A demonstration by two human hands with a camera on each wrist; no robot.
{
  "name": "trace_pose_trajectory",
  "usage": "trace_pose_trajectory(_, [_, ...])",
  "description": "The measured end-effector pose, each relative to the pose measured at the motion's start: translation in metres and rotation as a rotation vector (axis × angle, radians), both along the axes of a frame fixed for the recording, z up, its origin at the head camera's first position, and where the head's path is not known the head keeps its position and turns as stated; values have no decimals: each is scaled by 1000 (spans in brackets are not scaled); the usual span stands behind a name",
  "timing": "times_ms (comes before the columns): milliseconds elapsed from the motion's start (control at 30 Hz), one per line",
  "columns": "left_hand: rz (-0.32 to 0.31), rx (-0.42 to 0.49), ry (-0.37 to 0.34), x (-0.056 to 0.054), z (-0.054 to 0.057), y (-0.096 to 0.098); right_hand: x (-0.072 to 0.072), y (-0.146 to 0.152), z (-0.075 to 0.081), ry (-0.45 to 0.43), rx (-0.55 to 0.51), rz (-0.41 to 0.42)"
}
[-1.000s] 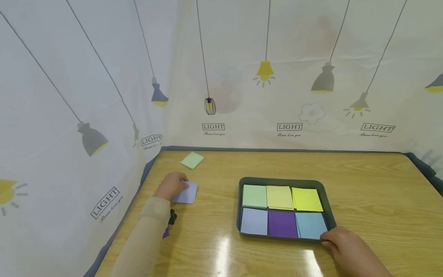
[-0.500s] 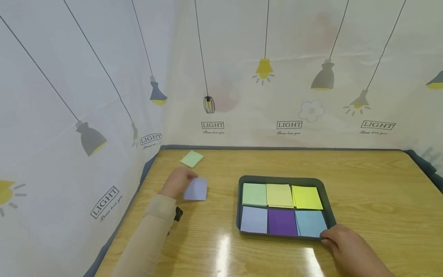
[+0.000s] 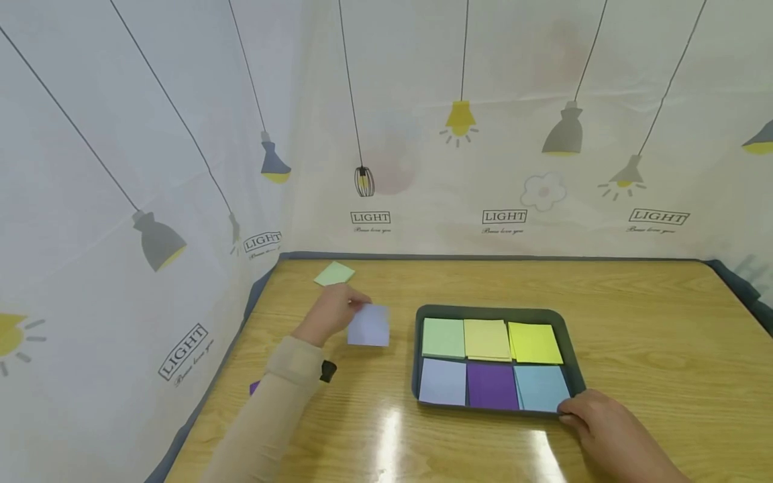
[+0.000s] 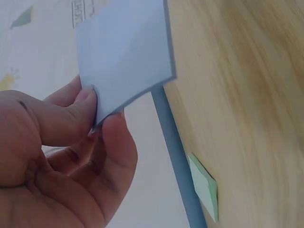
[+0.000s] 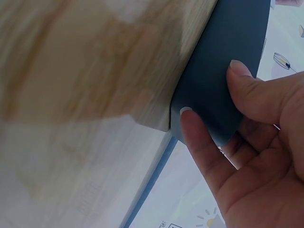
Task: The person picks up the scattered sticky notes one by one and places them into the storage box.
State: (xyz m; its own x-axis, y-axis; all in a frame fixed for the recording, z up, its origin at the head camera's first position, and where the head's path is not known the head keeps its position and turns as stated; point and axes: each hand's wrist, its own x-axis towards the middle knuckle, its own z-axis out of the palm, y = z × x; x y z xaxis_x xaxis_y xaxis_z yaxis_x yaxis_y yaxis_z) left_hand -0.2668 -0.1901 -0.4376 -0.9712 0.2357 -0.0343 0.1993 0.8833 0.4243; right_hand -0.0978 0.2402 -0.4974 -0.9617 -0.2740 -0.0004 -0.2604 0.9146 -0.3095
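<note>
My left hand (image 3: 331,314) pinches a lavender sticky note pad (image 3: 370,330) between thumb and fingers, above the table left of the tray. The left wrist view shows the pad (image 4: 126,52) held by one corner, its thin edge visible. My right hand (image 3: 594,419) grips the near right corner of a dark grey-green tray (image 3: 495,313). In the right wrist view, thumb and fingertips touch the tray's outer wall (image 5: 213,80). Two rows of pads lie in the tray: light green (image 3: 443,338), pale yellow (image 3: 486,339), bright yellow (image 3: 535,343), then lavender (image 3: 443,382), purple (image 3: 492,386) and blue (image 3: 541,388).
A light green pad (image 3: 334,273) lies near the table's far left corner, just beyond my left hand. A bit of something purple (image 3: 254,388) peeks out beside the left sleeve, mostly hidden. Lamp-printed cloth walls (image 3: 423,235) stand along the wooden table's (image 3: 652,322) back and left edges.
My left hand has carried the lavender pad from the left side of the table rightward toward the tray. My right hand has stayed at the tray's corner.
</note>
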Motion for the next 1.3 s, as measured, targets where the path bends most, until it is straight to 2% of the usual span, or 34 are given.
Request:
trace_pose_trajectory(167, [-55, 20, 6, 7, 2, 15, 2, 0, 0, 31, 5, 11])
trace_pose_trajectory(333, [-103, 12, 43, 9, -1, 27, 3, -1, 0, 38, 1, 8])
trace_pose_trajectory(533, [-113, 66, 18, 9, -3, 34, 2, -3, 1, 43, 7, 13])
trace_pose_trajectory(667, [-116, 71, 11, 10, 0, 36, 2, -2, 2, 45, 9, 15])
trace_pose_trajectory(833, [-116, 74, 22, 12, 5, 37, 1, -2, 3, 5, -10, 0])
trace_pose_trajectory(1300, [-116, 76, 139, 17, 13, 46, 3, -2, 4, 3, -15, -4])
